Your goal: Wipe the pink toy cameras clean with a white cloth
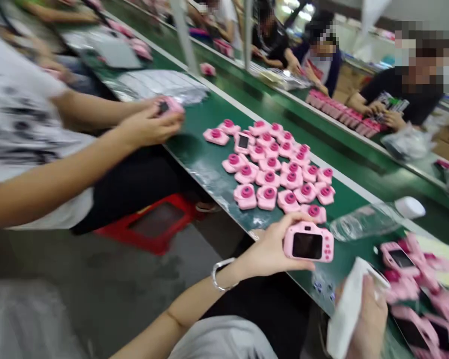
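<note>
My left hand [271,252], with a silver bracelet at the wrist, grips a pink toy camera [309,243] by its left side. The camera's dark screen and pink buttons face me. Over the table edge at the lower right, my right hand [368,316] is closed around a white cloth [346,311]; the hand is slightly blurred. Beyond my left hand lie several pink cameras [269,178] in rows, most with the lens up. Beside my right hand is a pile of more pink cameras [400,257], some showing their screens.
A clear bottle [366,222] with a white cap lies on the green table [194,149]. At the left, a co-worker's hands [153,122] hold another pink camera. A red stool [153,224] stands below. Several people sit across the line behind a row of pink items [344,112].
</note>
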The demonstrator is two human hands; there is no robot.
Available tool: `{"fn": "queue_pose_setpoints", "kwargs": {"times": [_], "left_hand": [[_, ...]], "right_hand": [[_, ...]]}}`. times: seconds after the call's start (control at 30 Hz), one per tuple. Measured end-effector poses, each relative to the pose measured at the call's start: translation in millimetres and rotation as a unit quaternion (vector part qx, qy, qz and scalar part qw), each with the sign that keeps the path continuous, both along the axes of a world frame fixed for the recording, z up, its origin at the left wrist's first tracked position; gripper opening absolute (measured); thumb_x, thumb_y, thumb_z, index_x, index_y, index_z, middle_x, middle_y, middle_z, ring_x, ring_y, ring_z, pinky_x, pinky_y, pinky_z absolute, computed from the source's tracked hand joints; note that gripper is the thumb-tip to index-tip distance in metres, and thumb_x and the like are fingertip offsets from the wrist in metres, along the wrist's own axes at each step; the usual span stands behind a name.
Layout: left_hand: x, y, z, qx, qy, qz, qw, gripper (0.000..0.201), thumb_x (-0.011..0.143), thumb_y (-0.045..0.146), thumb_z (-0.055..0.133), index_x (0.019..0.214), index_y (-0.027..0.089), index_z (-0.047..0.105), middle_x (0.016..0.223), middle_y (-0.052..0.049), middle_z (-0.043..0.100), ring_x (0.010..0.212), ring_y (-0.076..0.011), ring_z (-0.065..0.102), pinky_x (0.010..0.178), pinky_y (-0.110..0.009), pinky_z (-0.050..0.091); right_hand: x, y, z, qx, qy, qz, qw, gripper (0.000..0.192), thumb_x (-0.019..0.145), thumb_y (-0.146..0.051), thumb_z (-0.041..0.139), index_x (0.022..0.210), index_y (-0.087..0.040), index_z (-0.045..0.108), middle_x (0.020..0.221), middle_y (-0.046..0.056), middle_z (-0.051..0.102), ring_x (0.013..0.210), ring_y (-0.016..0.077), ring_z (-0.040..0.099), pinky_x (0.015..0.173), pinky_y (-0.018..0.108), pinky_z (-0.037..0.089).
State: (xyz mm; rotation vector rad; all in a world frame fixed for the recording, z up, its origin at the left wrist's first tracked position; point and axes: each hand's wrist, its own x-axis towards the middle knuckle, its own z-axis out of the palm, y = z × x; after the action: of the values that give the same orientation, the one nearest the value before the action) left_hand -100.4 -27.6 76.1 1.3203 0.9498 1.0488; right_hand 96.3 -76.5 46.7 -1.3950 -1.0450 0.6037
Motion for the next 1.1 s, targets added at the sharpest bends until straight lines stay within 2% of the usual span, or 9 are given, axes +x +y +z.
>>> {"fn": "queue_pose_setpoints", "kwargs": {"times": [0.1,0.17,0.27,0.37,0.47,0.6,0.77,0.93,1.1], "left_hand": [[12,3,-0.9,0.013,0.054,-0.034,0.998,0.076,0.063,0.032,0.094,0.129,0.024,0.057,0.133,-0.007,0.069,0.117,-0.0253,0.068,0.102,-0.034,0.052],[23,2,-6.2,0.039,0.083,-0.056,0.994,0.073,0.069,0.031,0.087,0.134,0.022,0.056,0.133,-0.009,0.069,0.119,-0.0266,0.067,0.106,-0.037,0.051],[37,-1,-14.5,0.081,0.093,-0.067,0.990,0.056,0.076,0.019,0.073,0.129,0.017,0.060,0.134,-0.011,0.068,0.119,-0.0265,0.067,0.107,-0.037,0.051],[47,-2,-19.4,0.103,0.121,-0.072,0.985,0.051,0.076,0.014,0.072,0.126,0.018,0.062,0.135,-0.010,0.068,0.123,-0.0257,0.066,0.107,-0.035,0.052],[50,1,-20.6,0.113,0.139,-0.090,0.980,0.054,0.077,0.018,0.078,0.128,0.018,0.062,0.136,-0.009,0.067,0.129,-0.0250,0.063,0.112,-0.035,0.048],[48,7,-20.2,0.027,0.120,-0.127,0.984,0.066,0.069,0.025,0.089,0.129,0.019,0.062,0.131,-0.008,0.069,0.119,-0.0240,0.067,0.106,-0.034,0.052],[47,13,-20.7,-0.068,0.054,-0.165,0.983,0.078,0.061,0.030,0.095,0.131,0.020,0.063,0.129,-0.007,0.071,0.115,-0.0244,0.068,0.102,-0.033,0.054],[54,16,-22.0,-0.063,0.057,-0.194,0.977,0.076,0.064,0.029,0.093,0.133,0.021,0.062,0.131,-0.006,0.071,0.120,-0.0250,0.067,0.107,-0.037,0.052],[69,14,-35.2,0.002,0.116,-0.201,0.973,0.092,0.070,0.029,0.091,0.151,0.024,0.046,0.142,-0.009,0.066,0.130,-0.0262,0.063,0.115,-0.041,0.047]], "right_hand": [[4,-19,1.8,0.024,-0.077,-0.079,0.994,0.020,0.092,-0.047,0.067,0.087,-0.029,0.073,0.069,0.000,0.063,0.058,0.0172,0.055,0.052,0.033,0.048],[-6,-14,6.5,0.084,-0.202,0.013,0.976,0.017,0.089,-0.043,0.071,0.082,-0.029,0.076,0.067,0.000,0.060,0.065,0.0181,0.057,0.067,0.037,0.053],[-18,6,12.3,0.149,-0.370,0.045,0.916,0.013,0.095,-0.030,0.065,0.093,-0.034,0.078,0.074,0.000,0.061,0.087,0.0196,0.059,0.105,0.048,0.044],[-11,25,8.4,0.159,-0.411,0.007,0.897,0.019,0.101,-0.024,0.053,0.096,-0.024,0.072,0.074,0.001,0.057,0.081,0.0179,0.053,0.093,0.038,0.048],[15,38,-3.1,0.088,-0.351,-0.066,0.930,0.021,0.099,-0.030,0.052,0.093,-0.020,0.069,0.078,0.003,0.059,0.075,0.0170,0.054,0.069,0.031,0.044],[44,44,-11.4,-0.040,-0.100,-0.119,0.987,0.030,0.088,-0.049,0.063,0.087,-0.020,0.067,0.077,0.000,0.063,0.070,0.0157,0.057,0.068,0.030,0.045],[45,27,0.3,-0.103,0.208,-0.037,0.972,0.042,0.076,-0.058,0.075,0.077,-0.023,0.053,0.060,-0.009,0.042,0.053,0.0094,0.042,0.057,0.026,0.045],[32,11,2.5,-0.158,0.246,-0.048,0.955,0.043,0.078,-0.062,0.073,0.082,-0.023,0.054,0.068,-0.005,0.054,0.060,0.0124,0.053,0.056,0.027,0.046],[21,12,-15.7,-0.177,0.169,-0.117,0.962,0.049,0.078,-0.064,0.070,0.096,-0.019,0.067,0.085,0.003,0.069,0.074,0.0176,0.063,0.068,0.031,0.051]]}}
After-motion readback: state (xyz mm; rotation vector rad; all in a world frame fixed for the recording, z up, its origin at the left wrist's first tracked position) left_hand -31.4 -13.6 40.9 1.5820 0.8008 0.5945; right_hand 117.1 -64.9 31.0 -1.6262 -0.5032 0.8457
